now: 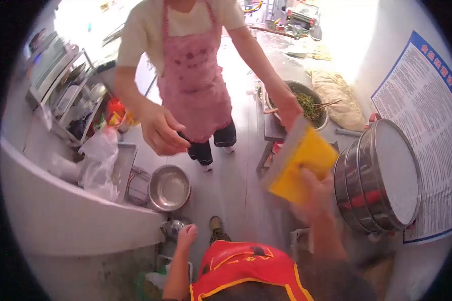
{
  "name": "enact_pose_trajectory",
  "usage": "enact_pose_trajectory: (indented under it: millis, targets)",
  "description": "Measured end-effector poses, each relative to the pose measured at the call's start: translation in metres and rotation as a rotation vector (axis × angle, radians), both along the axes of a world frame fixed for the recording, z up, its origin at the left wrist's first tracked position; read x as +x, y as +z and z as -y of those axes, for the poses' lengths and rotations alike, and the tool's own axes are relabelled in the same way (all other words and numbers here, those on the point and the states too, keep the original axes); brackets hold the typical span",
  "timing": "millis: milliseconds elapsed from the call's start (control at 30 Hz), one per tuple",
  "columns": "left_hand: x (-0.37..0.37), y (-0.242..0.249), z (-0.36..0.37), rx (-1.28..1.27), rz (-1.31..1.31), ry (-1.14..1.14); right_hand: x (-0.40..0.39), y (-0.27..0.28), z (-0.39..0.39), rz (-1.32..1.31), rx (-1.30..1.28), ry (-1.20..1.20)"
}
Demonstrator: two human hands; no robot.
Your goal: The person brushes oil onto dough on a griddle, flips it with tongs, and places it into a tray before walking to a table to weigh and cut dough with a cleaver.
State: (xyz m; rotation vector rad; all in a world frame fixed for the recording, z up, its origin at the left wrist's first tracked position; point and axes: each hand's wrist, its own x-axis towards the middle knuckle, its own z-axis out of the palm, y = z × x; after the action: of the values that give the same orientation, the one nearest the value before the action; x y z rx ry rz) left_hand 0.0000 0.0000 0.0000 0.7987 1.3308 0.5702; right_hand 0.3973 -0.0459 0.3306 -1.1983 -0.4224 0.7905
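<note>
My right hand (314, 193) grips the lower right part of a flat yellow piece with a grey edge (301, 163); motion blurs the fingers. The other person's hand (288, 108) is at the upper edge of that piece. My left hand (187, 235) is closed low in the view, beside a small shiny metal pot (176, 228); what it holds, if anything, is hidden. The person in a pink apron (193, 80) stands facing me, with their other hand (161, 131) held out in the air.
Stacked metal steamers (379, 175) stand at the right by a wall poster (422, 125). A bowl of greens (309, 103) with chopsticks is behind the yellow piece. A metal basin (169, 188) sits left of centre, near a plastic bag (100, 163) and a shelf rack (65, 100).
</note>
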Motion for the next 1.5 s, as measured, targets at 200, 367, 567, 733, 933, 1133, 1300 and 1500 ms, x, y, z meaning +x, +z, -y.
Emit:
enact_pose_trajectory:
  millis: [200,367,567,733,933,1133,1300,1500]
  targets:
    - [0.089,0.039,-0.153,0.137,-0.125,-0.328,0.054,0.032,-0.065,0.187,0.188,-0.33]
    - [0.128,0.065,-0.232,0.194,-0.409,-0.575,0.086,0.031,-0.12,0.219,0.124,-0.445]
    - [0.206,0.069,-0.312,0.483,-0.42,-0.947,0.185,0.067,-0.159,0.3,0.268,-0.819]
    - [0.256,0.066,-0.381,0.586,-0.435,-1.0,0.234,0.053,-0.224,0.374,0.149,-0.718]
    - [0.272,0.048,-0.462,0.655,-0.469,-1.154,0.273,0.056,-0.278,0.385,0.183,-0.777]
    - [0.293,0.071,-0.545,0.58,-0.454,-1.228,0.245,0.038,-0.331,0.367,0.184,-0.779]
    - [0.289,0.064,-0.628,0.691,-0.53,-1.413,0.223,0.037,-0.371,0.394,0.089,-0.895]
    - [0.353,0.102,-0.705,0.657,-0.44,-1.532,0.202,0.052,-0.403,0.616,-0.2,-0.614]
